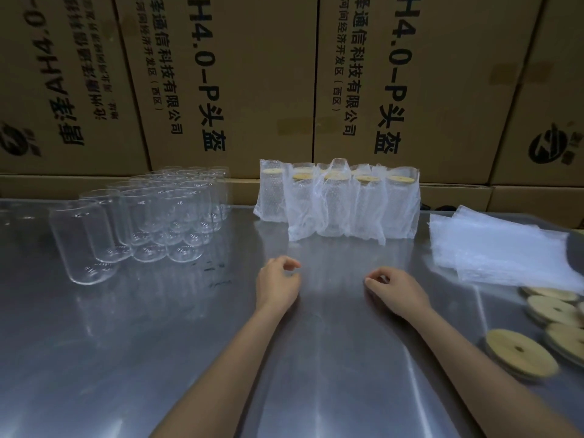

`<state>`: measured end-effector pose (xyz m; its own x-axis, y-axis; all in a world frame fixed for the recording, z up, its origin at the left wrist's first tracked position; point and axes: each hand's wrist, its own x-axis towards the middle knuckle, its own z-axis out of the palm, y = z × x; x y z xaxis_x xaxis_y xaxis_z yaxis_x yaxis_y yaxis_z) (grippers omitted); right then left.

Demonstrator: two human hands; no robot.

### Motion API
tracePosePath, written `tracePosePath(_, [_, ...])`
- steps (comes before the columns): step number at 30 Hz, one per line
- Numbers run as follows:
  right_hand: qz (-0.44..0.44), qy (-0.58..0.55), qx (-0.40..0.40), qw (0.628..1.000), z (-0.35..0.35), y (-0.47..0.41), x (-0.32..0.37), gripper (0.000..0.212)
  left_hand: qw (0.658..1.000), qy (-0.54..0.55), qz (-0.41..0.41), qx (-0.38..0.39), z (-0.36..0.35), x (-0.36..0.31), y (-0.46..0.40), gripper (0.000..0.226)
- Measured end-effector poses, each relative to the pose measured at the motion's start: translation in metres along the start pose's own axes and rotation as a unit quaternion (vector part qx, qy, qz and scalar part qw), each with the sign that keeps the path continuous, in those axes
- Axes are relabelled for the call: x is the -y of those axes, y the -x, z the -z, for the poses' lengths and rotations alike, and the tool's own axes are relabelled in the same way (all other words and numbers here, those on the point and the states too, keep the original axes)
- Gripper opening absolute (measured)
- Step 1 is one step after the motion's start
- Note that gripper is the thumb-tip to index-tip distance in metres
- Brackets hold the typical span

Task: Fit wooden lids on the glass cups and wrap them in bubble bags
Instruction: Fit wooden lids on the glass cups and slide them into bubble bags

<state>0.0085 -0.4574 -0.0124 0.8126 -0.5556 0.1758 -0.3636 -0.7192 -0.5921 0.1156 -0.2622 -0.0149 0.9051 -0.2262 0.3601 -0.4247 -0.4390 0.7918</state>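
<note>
Both hands (278, 284) (396, 290) loosely curled, seemingly empty, on steel table (126, 358)

A steel tabletop (126, 358) is seen from above, with the wrapped cups (338, 200) standing in a cluster at its far middle, each sleeved in a bubble bag and capped by a wooden lid. Left of the wrapped cups, bare glass cups (151, 216) are grouped upright in rows. Right of them, flat bubble bags (499, 251) are stacked, and loose wooden lids (521, 354) are laid nearer than those. In front of the wrapped cups, the left hand (278, 284) and right hand (398, 292) are rested on the metal, fingers loosely curled, nothing held. Behind the wrapped cups, printed cardboard boxes (252, 74) are stacked.
</note>
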Motion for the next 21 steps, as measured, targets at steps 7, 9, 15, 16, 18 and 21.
tracePosePath(7, [0.110,0.140,0.048,0.983,0.003,0.055,0.014,0.034,0.998,0.003,-0.044,0.049,0.037,-0.007,0.056,0.024])
tracePosePath(9, [0.125,0.165,0.052,0.977,0.001,0.066,0.018,0.038,0.996,0.009,-0.058,0.071,0.044,-0.008,0.071,0.025])
tracePosePath(15, [0.140,0.172,0.067,0.973,0.001,0.086,0.022,0.041,0.996,0.037,-0.083,0.003,0.057,-0.011,0.082,0.027])
tracePosePath(16, [0.142,0.168,0.067,0.973,0.002,0.088,0.022,0.040,0.995,0.028,-0.094,-0.031,0.060,-0.011,0.078,0.026])
tracePosePath(18, [0.144,0.162,0.063,0.974,0.003,0.090,0.022,0.040,0.986,-0.025,-0.121,-0.109,0.069,-0.006,0.069,0.029])
tracePosePath(21, [0.145,0.153,0.061,0.976,0.005,0.090,0.022,0.040,0.962,-0.119,-0.131,-0.209,0.092,0.014,0.046,0.038])
